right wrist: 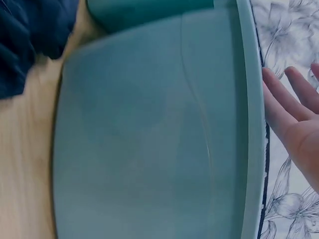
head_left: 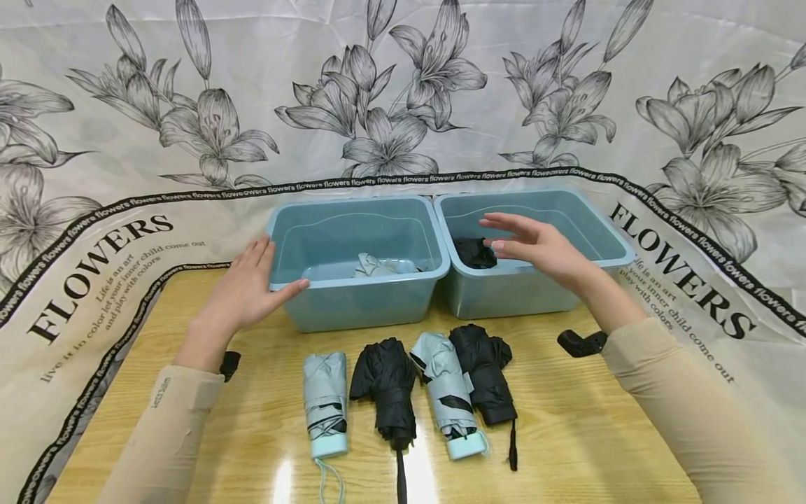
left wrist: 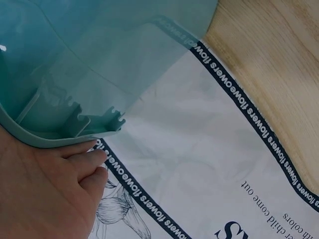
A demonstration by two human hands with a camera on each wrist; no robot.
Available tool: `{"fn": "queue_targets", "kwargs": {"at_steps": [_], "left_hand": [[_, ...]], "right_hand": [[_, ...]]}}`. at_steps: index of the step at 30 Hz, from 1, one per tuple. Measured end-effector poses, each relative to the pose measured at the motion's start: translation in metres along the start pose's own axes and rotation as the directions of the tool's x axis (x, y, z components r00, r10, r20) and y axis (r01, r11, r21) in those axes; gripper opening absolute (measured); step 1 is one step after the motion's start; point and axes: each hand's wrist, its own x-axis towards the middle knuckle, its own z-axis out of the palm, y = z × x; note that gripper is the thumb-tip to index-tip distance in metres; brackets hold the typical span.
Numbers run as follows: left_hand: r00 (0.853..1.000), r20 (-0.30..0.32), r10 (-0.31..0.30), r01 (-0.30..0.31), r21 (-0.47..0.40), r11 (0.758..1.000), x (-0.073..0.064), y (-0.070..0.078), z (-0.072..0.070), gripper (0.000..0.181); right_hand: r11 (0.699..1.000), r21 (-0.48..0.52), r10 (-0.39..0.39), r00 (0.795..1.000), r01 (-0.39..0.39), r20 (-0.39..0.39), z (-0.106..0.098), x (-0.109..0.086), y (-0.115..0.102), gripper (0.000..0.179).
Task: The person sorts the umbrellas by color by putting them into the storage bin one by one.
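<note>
My left hand [head_left: 248,283] rests against the left end of a blue plastic bin [head_left: 359,304], thumb along its front rim and fingers at the side rim. In the left wrist view, the hand [left wrist: 55,184] touches the bin's rim [left wrist: 60,142] from outside. A light-coloured folded umbrella [head_left: 373,266] lies inside that bin. Over the front of a second blue bin [head_left: 516,294] hovers my right hand [head_left: 541,248], fingers spread and holding nothing. Near its fingertips, a black bundle [head_left: 474,253] lies in the bin, partly hidden by the front wall.
Four folded umbrellas lie in a row before the bins: a pale blue one [head_left: 324,399], a black one [head_left: 392,392], another pale blue one [head_left: 446,392] and another black one [head_left: 485,374]. The wooden table [head_left: 252,434] meets a flower-printed cloth [head_left: 239,84] behind the bins.
</note>
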Motion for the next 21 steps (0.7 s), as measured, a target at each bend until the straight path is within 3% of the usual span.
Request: {"fn": "queue_targets", "kwargs": {"at_steps": [6, 11, 14, 21], "left_hand": [[1.0, -0.005, 0.005, -0.005, 0.011, 1.0, 0.001, -0.001, 0.0, 0.114], [1.0, -0.011, 0.015, -0.015, 0.006, 1.0, 0.001, -0.002, 0.002, 0.113], [1.0, -0.012, 0.016, -0.016, 0.004, 1.0, 0.0, -0.002, 0.003, 0.113], [1.0, -0.025, 0.009, -0.009, 0.0, 1.0, 0.002, -0.002, 0.003, 0.113]], "right_hand": [[0.988, 0.069, -0.137, 0.99, 0.138, -0.025, 0.015, -0.031, 0.004, 0.055], [0.968, 0.152, -0.197, 0.98, 0.198, -0.022, 0.025, -0.055, 0.015, 0.054], [0.968, 0.154, -0.199, 0.98, 0.2, -0.026, 0.033, -0.069, 0.024, 0.054], [0.99, 0.028, -0.14, 0.99, 0.141, -0.033, 0.056, -0.093, 0.048, 0.056]]}}
